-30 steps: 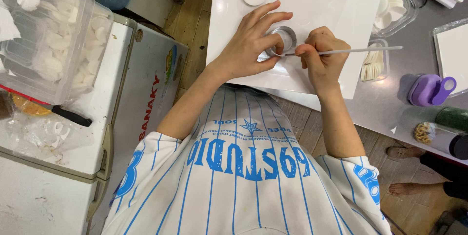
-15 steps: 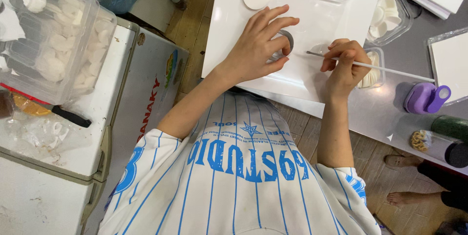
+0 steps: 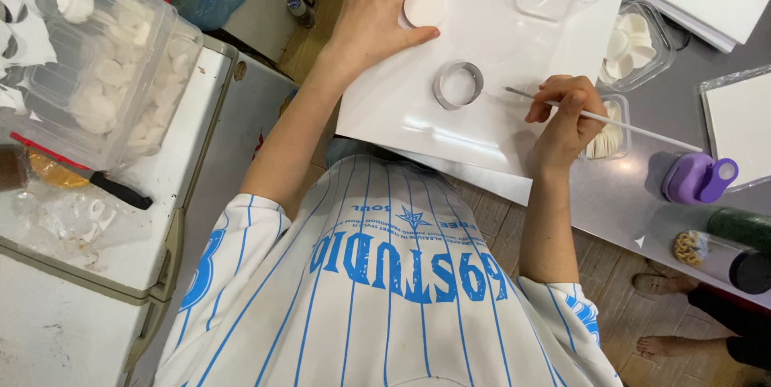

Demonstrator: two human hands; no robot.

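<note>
White short-sleeved jersey shirt [image 3: 385, 307] with thin blue vertical pinstripes all over. Large blue block lettering arcs across the chest, a small blue star outline and a line of fine print beside it. A big blue numeral with a white edge sits on the left sleeve [image 3: 217, 262]; another blue mark shows on the right sleeve [image 3: 574, 315]. Sleeves are loose, ending above the elbows. Forearms bare. Left hand [image 3: 377, 14] and right hand [image 3: 566, 118] bare: no rings, watch or bands visible. Fingernails short.
</note>
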